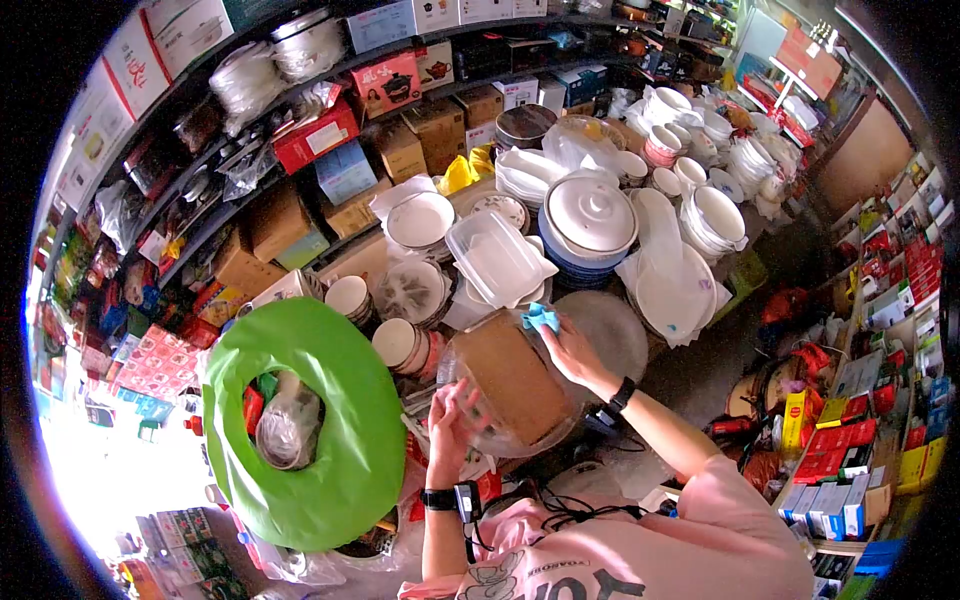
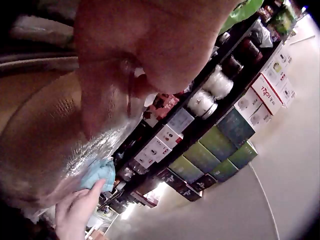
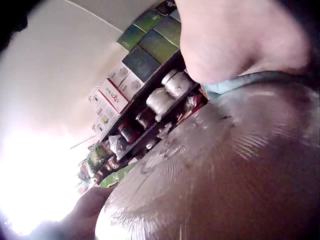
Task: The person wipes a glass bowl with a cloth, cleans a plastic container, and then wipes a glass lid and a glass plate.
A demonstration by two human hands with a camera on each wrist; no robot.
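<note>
A large clear round plate (image 1: pixel 556 432) with a shiny, ridged rim lies before the person, and a brown cardboard piece (image 1: pixel 510 375) shows through it. At its left edge the left hand (image 1: pixel 453 425) grips the rim, some fingers seen blurred through the clear material in the left wrist view. Across the plate, the right hand (image 1: pixel 575 355) holds a light blue cloth (image 1: pixel 541 318) against the far edge. In the right wrist view the cloth (image 3: pixel 245 80) is pressed between that hand (image 3: pixel 240 40) and the ridged surface (image 3: pixel 200 165).
Stacked white bowls (image 1: pixel 398 342) and a clear plastic box (image 1: pixel 495 255) crowd the table beyond. A lidded white pot (image 1: pixel 590 215) stands behind the plate. A big green ring-shaped cover (image 1: pixel 300 330) is at the left. Shelves of boxes (image 1: pixel 385 85) line the back; more boxes (image 1: pixel 835 450) are at right.
</note>
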